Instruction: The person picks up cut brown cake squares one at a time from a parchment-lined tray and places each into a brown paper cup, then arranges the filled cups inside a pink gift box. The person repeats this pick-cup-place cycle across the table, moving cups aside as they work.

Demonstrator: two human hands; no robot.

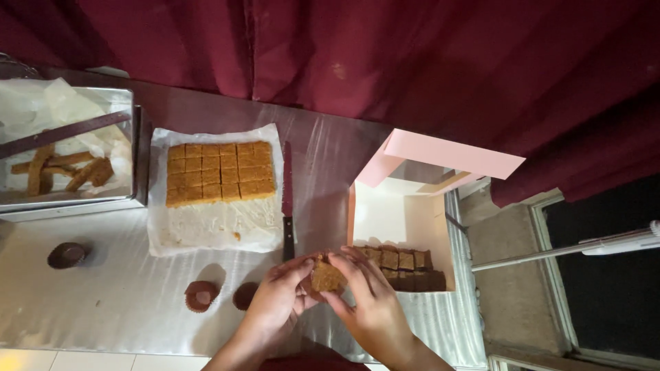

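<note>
My left hand and my right hand together hold one brown square sweet piece just above the metal table's near edge. To the right stands an open pink box with a row of several brown pieces along its near side. Farther back lies a slab of cut golden squares on white paper. A knife lies between the paper and the box.
Three brown paper cups sit on the metal table. A steel tray with paper and cut strips stands at the far left. A dark red curtain hangs behind. The table ends at the right.
</note>
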